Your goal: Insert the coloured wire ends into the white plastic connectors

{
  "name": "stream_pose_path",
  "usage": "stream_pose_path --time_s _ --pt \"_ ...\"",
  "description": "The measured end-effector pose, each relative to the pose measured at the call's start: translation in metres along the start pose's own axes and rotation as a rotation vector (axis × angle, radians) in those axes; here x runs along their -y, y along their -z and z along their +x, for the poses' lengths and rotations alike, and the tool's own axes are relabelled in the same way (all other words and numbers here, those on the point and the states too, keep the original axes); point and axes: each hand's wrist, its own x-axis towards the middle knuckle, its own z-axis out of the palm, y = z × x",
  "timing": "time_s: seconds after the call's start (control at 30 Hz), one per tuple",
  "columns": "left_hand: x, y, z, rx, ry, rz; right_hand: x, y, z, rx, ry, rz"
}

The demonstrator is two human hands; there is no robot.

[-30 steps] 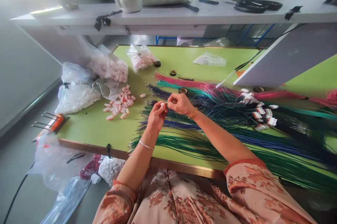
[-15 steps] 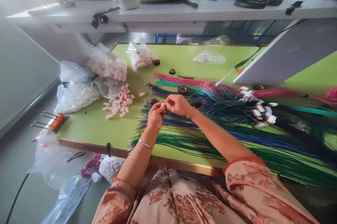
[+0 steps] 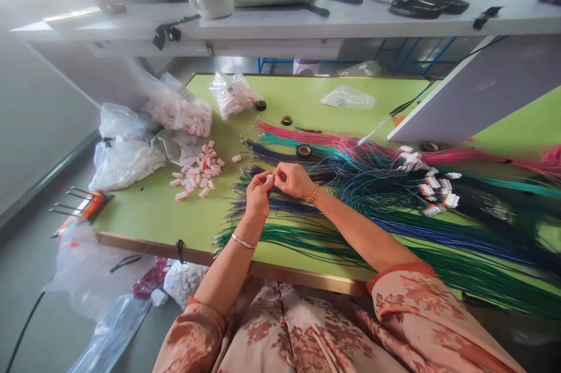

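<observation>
My left hand (image 3: 259, 190) is closed, pinching a small white plastic connector (image 3: 269, 178) between thumb and fingers. Right against it, my right hand (image 3: 293, 179) is also pinched; whatever its fingertips hold is too small to make out. Both hands are just above bundles of thin wires (image 3: 307, 232) in green, blue, black and pink, whose metal-tipped ends point left. To the left of the hands lies a loose pile of white-and-orange connectors (image 3: 199, 173). At the right, a cluster of connectors (image 3: 432, 186) rests on the wires.
Clear bags of connectors (image 3: 235, 95) stand at the back left, beside a knotted white bag (image 3: 127, 151). Rolls of black tape (image 3: 304, 151) lie behind the wires. A shelf (image 3: 280, 25) spans the back, and a slanted panel (image 3: 473, 89) stands at the right. An orange holder with prongs (image 3: 87, 206) sits at the left edge.
Both hands have lowered slightly toward me, and the connector now shows more between my fingertips. The pile and the wire bundles look the same.
</observation>
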Motion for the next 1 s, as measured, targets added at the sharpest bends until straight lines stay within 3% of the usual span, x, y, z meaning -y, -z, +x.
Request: stream_pose_path --time_s 0.13,0.23,0.3,0.43,0.53,0.6,0.83,1.0 --pt "-0.003 -0.003 0.002 0.014 0.039 -0.047 -0.004 0.01 0.001 0.025 0.047 0.139" --pt "-0.008 -0.004 0.004 0.047 0.048 -0.066 -0.015 0.031 0.02 0.06 0.065 0.203" --pt "-0.011 -0.002 0.006 0.061 0.055 -0.072 -0.033 0.046 0.044 -0.008 0.026 0.153" --pt "-0.014 0.001 0.007 0.06 0.084 -0.095 -0.089 0.066 0.102 -0.159 -0.233 -0.103" --pt "-0.013 0.001 0.007 0.05 0.083 -0.088 -0.124 0.063 0.132 -0.089 -0.355 -0.255" --pt "-0.013 0.001 0.007 0.042 0.081 -0.075 -0.135 0.055 0.142 -0.026 -0.396 -0.304" --pt "-0.015 0.001 0.005 0.032 0.088 -0.061 -0.139 0.033 0.155 0.046 -0.597 -0.452" --pt "-0.015 0.001 0.004 0.044 0.101 -0.062 -0.146 0.03 0.155 0.083 -0.533 -0.493"
